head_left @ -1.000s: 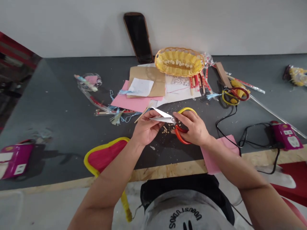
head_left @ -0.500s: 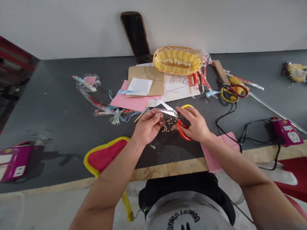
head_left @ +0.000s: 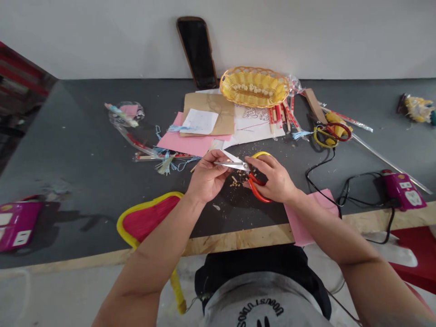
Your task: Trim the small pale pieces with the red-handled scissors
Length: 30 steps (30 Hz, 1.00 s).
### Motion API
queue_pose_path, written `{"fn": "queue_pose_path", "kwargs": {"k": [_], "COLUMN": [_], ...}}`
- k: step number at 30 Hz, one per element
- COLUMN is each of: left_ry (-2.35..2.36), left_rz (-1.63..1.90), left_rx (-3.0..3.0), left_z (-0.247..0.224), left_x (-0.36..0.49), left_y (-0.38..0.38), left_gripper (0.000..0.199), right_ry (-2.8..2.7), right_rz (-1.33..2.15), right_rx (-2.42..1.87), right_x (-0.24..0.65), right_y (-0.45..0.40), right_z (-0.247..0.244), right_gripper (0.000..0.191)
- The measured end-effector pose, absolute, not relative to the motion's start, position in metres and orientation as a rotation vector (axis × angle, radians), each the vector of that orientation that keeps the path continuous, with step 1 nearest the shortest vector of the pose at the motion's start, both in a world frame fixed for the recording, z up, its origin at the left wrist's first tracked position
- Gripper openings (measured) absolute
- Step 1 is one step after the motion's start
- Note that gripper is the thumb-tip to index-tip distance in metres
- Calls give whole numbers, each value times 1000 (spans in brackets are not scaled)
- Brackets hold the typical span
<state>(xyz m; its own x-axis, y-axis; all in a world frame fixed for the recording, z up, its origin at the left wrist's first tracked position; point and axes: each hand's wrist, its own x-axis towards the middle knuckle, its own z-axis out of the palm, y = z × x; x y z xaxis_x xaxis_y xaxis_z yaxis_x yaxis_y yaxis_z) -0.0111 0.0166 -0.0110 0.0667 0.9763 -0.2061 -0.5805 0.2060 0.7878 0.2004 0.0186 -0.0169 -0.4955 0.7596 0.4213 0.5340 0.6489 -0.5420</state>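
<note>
My right hand [head_left: 275, 179] grips a pair of scissors [head_left: 238, 165] by its red and yellow handles. The blades stand a little apart and reach left, across the fingertips of my left hand [head_left: 207, 176]. That hand is closed in a pinch around a thin wooden stick [head_left: 228, 160]; only its small pale tip shows between the blades, the rest being hidden by the fingers. Small cut wooden bits [head_left: 235, 182] lie scattered on the dark tabletop below the scissors.
Behind my hands lie pink paper [head_left: 180, 143], brown card [head_left: 225, 116] and a yellow basket [head_left: 254, 97]. A phone [head_left: 197, 52] leans on the wall. Other scissors [head_left: 339, 131] lie right. A red fan-shaped piece with yellow edging [head_left: 150, 218] is near my left forearm; purple boxes [head_left: 405, 190] stand at both sides.
The scissors have moved slightly left and down, and their blades have come closer together over my left fingertips. My left hand stays nearly in place, still pinching.
</note>
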Motion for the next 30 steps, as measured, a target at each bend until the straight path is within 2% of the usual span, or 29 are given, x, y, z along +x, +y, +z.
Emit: {"fn": "queue_pose_path", "kwargs": {"k": [12,20,30], "left_ry": [859,802,883], "left_rz": [1330,1346,1390], "left_rx": [691,689,735], "left_z": [-13,-15,-17], "left_x": [-13,-13,-13], "left_y": [18,19,21], "left_gripper": [48,46,45], "right_ry": [-2256,-2254,-2252], "right_rz": [357,475,400], "right_rx": [-981,-937,-948], "right_x": [202,204,204], "right_y": [19,19,19], "right_z": [-15,-14,-17], "right_gripper": [55,56,54]}}
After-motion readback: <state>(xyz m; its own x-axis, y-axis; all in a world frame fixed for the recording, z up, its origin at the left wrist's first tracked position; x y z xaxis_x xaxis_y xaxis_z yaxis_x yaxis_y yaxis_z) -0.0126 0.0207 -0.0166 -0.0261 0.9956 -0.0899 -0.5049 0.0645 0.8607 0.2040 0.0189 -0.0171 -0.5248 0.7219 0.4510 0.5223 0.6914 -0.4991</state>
